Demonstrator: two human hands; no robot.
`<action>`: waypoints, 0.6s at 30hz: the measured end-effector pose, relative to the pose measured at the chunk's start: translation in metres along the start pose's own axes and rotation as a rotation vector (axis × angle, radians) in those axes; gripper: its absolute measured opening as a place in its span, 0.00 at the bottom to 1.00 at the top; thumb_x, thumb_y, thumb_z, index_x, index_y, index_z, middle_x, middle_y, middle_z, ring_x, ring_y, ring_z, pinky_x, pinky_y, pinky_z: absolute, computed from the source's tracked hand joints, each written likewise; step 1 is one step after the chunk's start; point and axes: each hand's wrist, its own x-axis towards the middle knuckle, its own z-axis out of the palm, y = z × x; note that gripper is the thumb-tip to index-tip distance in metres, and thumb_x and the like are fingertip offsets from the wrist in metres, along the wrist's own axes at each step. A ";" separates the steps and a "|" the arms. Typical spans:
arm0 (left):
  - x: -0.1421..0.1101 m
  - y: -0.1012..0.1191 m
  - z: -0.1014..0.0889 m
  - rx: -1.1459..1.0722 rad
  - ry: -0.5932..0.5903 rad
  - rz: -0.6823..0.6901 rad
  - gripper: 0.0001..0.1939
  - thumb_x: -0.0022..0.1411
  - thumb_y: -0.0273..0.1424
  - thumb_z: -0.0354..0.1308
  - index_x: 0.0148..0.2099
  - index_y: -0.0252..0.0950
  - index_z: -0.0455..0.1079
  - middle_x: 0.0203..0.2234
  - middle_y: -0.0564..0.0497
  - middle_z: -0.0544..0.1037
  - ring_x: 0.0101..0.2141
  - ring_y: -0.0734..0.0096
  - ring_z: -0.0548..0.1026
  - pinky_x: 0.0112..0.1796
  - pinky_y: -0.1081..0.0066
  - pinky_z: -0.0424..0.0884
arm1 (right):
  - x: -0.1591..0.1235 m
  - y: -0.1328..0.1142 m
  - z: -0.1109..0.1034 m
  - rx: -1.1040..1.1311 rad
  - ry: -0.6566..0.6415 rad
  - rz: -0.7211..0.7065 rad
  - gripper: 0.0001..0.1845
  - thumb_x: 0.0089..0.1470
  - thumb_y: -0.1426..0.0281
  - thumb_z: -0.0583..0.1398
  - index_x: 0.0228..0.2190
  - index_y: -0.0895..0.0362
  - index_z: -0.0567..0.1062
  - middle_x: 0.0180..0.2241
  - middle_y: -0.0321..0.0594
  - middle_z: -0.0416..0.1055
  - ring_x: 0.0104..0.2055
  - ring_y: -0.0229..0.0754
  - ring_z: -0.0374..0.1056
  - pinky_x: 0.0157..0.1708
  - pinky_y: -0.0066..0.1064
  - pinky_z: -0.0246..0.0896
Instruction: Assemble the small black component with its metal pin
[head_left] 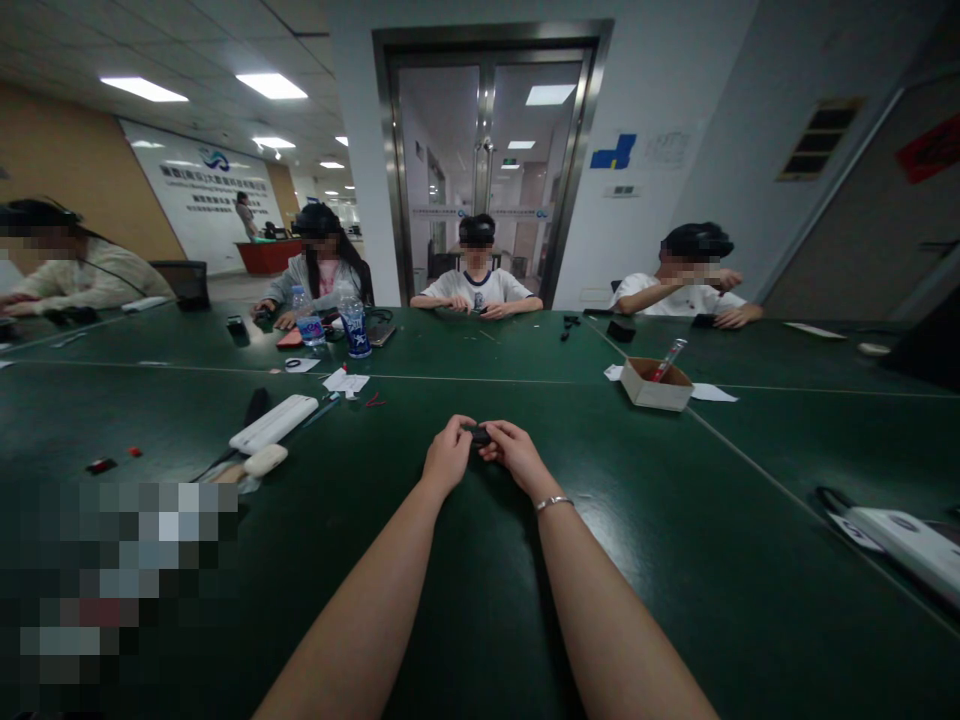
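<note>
Both my hands meet over the middle of the green table, around a small dark object (480,435). It is black and rounded, too small and too covered by fingers to name its kind. My left hand (450,452) grips its left end between thumb and fingers. On the other side, my right hand (514,452) pinches the right end, with a silvery bracelet (555,503) on that wrist. The fingers hide much of the object.
Left of my arms lie a white power strip (274,425) and a pale rounded item (266,460). Ahead right stands a small open box (656,385) with a tool in it. Bottles (355,325) stand farther off. Several people in headsets sit around the green table (480,640).
</note>
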 end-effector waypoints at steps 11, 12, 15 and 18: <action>0.000 0.000 0.001 -0.003 -0.012 -0.010 0.15 0.64 0.38 0.41 0.46 0.42 0.67 0.30 0.53 0.75 0.32 0.69 0.71 0.33 0.70 0.62 | 0.001 0.001 -0.001 -0.003 0.003 0.000 0.09 0.49 0.68 0.66 0.32 0.61 0.75 0.21 0.38 0.73 0.20 0.35 0.69 0.21 0.23 0.66; 0.000 0.000 0.001 0.002 -0.016 -0.013 0.16 0.64 0.39 0.41 0.45 0.43 0.67 0.31 0.52 0.75 0.32 0.68 0.71 0.32 0.70 0.62 | 0.001 0.001 -0.001 -0.003 0.002 -0.002 0.10 0.49 0.68 0.66 0.32 0.61 0.75 0.22 0.39 0.73 0.20 0.35 0.69 0.21 0.23 0.66; -0.001 0.001 0.000 0.019 -0.008 0.012 0.14 0.63 0.36 0.43 0.45 0.43 0.68 0.34 0.52 0.76 0.35 0.68 0.72 0.34 0.70 0.63 | 0.001 0.001 -0.001 -0.003 -0.001 -0.005 0.10 0.49 0.68 0.66 0.33 0.61 0.75 0.22 0.39 0.73 0.21 0.35 0.70 0.22 0.23 0.66; -0.001 0.000 0.000 0.029 -0.014 0.004 0.14 0.63 0.34 0.43 0.45 0.42 0.68 0.29 0.53 0.75 0.32 0.69 0.71 0.33 0.70 0.63 | 0.001 0.002 -0.001 -0.009 -0.003 -0.010 0.10 0.49 0.67 0.66 0.32 0.60 0.75 0.22 0.38 0.73 0.21 0.35 0.69 0.21 0.23 0.66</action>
